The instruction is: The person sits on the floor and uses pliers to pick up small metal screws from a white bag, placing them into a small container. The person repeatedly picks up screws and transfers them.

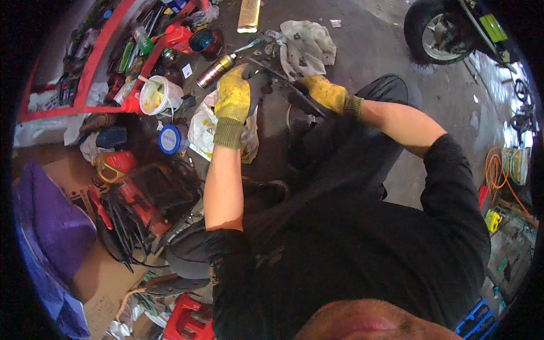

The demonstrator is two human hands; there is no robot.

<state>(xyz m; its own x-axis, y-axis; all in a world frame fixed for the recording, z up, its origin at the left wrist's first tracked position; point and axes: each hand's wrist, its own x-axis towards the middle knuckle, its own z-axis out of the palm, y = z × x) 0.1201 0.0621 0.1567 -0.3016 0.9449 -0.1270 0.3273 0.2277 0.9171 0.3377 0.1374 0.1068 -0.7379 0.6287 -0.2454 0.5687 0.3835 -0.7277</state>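
Left grip [233, 94], gloved, is hovering near the upper end of a dark strip [284, 78], which is slanting down toward the right grip [326, 94], whose fingers are curling beside it; whether either is clamping, I cannot tell. Farther right, a wheel [418, 34] is standing.

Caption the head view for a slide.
Yellow-gloved left hand and right hand at a long dark strip, near a can and a crumpled cloth.

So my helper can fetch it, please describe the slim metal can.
Find the large red-barred frame at upper left. Right of it, beside the yellow-gloved left hand, is the slim gold-and-dark metal can. Unlike the rectangular gold-coloured box beyond, it is cylindrical.
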